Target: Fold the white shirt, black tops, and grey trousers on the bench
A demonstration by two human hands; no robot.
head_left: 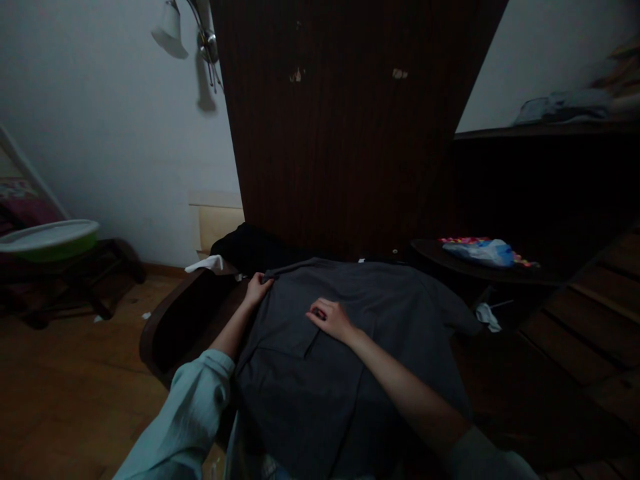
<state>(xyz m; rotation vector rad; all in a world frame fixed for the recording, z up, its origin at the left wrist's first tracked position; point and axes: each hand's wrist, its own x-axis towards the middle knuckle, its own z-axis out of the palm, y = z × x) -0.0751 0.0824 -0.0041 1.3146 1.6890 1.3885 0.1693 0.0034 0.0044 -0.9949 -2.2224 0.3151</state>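
A dark grey shirt (pixel 395 320) lies spread over a dark wooden surface, with a short sleeve hanging at its right side. At the shirt's far left edge, the fingers of my left hand (pixel 259 289) are pinched on the cloth. Over the shirt's middle, my right hand (pixel 333 319) is closed, its thumb and fingers curled together. Whether a bit of cloth or some small thing is between those fingers I cannot make out. A short dark fold shows in the fabric just below my right hand.
A tall dark wooden panel (pixel 345 133) stands behind the shirt. Black cloth (pixel 245 243) and a white piece (pixel 206 265) lie at the left. On a low shelf at right is a plastic bag (pixel 483 253). A green basin (pixel 55 245) rests on a stool at far left.
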